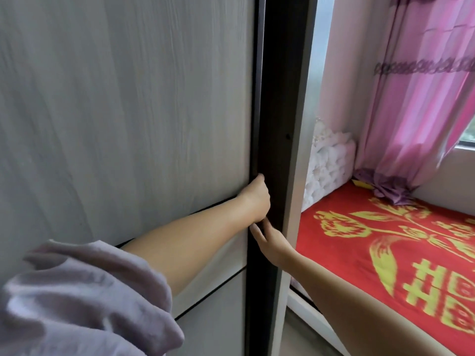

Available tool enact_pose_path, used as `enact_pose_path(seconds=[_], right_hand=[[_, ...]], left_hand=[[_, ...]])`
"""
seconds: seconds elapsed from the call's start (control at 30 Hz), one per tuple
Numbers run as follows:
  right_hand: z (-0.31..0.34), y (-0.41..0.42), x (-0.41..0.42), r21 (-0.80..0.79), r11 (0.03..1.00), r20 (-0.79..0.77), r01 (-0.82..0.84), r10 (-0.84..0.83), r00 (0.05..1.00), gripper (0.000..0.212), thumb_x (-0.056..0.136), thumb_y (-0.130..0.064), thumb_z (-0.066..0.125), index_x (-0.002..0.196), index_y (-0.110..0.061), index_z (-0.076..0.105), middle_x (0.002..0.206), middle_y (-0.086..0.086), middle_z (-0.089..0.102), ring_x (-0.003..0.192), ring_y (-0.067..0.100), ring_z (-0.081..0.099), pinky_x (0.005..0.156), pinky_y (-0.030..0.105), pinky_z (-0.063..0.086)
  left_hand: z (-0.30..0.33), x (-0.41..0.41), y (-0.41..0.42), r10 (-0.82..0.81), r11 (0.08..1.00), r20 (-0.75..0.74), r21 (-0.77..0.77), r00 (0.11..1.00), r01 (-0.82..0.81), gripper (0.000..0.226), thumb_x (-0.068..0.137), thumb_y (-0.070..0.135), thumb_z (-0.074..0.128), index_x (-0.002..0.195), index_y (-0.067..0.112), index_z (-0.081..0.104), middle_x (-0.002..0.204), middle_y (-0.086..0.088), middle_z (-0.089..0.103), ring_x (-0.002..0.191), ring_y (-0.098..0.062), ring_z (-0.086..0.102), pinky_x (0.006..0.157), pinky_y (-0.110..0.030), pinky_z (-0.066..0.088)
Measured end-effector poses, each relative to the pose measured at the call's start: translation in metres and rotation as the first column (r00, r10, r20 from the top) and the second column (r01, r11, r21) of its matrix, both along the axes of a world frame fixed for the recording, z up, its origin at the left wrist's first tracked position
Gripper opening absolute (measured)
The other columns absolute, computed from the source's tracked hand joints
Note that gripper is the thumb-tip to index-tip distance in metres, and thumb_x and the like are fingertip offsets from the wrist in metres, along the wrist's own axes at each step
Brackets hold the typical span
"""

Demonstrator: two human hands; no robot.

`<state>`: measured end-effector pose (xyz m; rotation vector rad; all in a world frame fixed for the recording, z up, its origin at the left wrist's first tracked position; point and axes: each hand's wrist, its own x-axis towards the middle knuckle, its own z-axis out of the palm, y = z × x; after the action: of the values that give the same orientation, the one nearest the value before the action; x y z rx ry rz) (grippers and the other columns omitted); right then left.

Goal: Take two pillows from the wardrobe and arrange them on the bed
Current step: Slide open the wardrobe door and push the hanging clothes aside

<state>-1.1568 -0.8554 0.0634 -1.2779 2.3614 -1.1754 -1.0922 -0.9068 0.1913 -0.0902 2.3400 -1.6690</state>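
The wardrobe's pale grey sliding door (128,111) fills the left of the view. Its dark edge strip (257,98) runs top to bottom. My left hand (255,199) is curled around that edge at mid height, fingers hooked behind it. Just below, my right hand (270,240) touches the same edge with its fingertips in the dark gap (280,124). No pillows are visible; the wardrobe's inside is hidden. The bed (385,253) with a red and gold cover lies to the right.
A white tufted headboard (326,165) stands at the bed's far end. Pink and purple curtains (416,98) hang over a window sill (462,155) at the right. The wardrobe's pale side panel (295,201) separates the door from the bed.
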Motion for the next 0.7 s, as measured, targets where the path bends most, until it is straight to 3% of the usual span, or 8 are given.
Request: enact_pose_path(seconds=[0.1, 0.2, 0.4, 0.53, 0.7], right_hand=[[-0.006, -0.004, 0.012, 0.026, 0.999, 0.036, -0.025, 0.024, 0.999, 0.052, 0.096, -0.053, 0.03, 0.133, -0.017, 0.041, 0.102, 0.008, 0.066, 0.092, 0.027, 0.062, 0.074, 0.035, 0.044], [-0.007, -0.005, 0.023, 0.01, 1.0, 0.049, -0.013, 0.013, 0.999, 0.049, 0.096, -0.053, 0.031, 0.128, -0.019, 0.048, 0.079, -0.006, 0.06, 0.07, 0.011, 0.057, 0.061, 0.028, 0.043], [-0.005, -0.006, 0.062, 0.042, 0.997, 0.035, -0.067, 0.066, 0.997, 0.047, 0.097, -0.051, 0.028, 0.13, -0.021, 0.045, 0.08, 0.001, 0.063, 0.071, 0.018, 0.06, 0.07, 0.037, 0.047], [-0.004, -0.009, 0.102, 0.064, 0.989, -0.005, -0.136, 0.137, 0.991, 0.047, 0.097, -0.051, 0.028, 0.127, -0.02, 0.046, 0.094, 0.014, 0.068, 0.079, 0.029, 0.064, 0.079, 0.046, 0.053], [-0.005, -0.019, 0.165, 0.083, 0.969, -0.038, -0.231, 0.235, 0.971, 0.047, 0.095, -0.055, 0.028, 0.122, -0.021, 0.046, 0.085, 0.015, 0.067, 0.075, 0.031, 0.065, 0.077, 0.051, 0.053]], left_hand=[[0.0, 0.008, 0.003, -0.022, 0.999, 0.005, -0.049, 1.0, 0.022, 0.032, 0.098, 0.031, 0.042, 0.12, 0.017, 0.061, 0.125, -0.004, 0.063, 0.115, -0.027, 0.056, 0.105, -0.044, 0.031], [0.0, 0.017, 0.005, -0.018, 0.998, 0.007, -0.056, 1.0, 0.019, 0.031, 0.097, 0.028, 0.043, 0.119, 0.016, 0.061, 0.124, -0.003, 0.063, 0.114, -0.024, 0.055, 0.103, -0.041, 0.032], [-0.001, 0.057, 0.008, 0.033, 0.999, -0.007, -0.025, 0.999, -0.033, 0.026, 0.096, 0.025, 0.043, 0.114, 0.017, 0.061, 0.119, 0.0, 0.063, 0.111, -0.02, 0.055, 0.105, -0.038, 0.03], [-0.002, 0.105, 0.006, 0.052, 0.998, 0.011, -0.044, 0.999, -0.052, 0.023, 0.095, 0.02, 0.043, 0.106, 0.017, 0.063, 0.11, 0.001, 0.065, 0.104, -0.019, 0.057, 0.103, -0.038, 0.032], [-0.005, 0.176, -0.001, 0.087, 0.996, -0.033, 0.04, 0.996, -0.085, 0.024, 0.091, 0.01, 0.043, 0.093, 0.019, 0.065, 0.088, 0.005, 0.066, 0.091, -0.017, 0.059, 0.1, -0.036, 0.034]])
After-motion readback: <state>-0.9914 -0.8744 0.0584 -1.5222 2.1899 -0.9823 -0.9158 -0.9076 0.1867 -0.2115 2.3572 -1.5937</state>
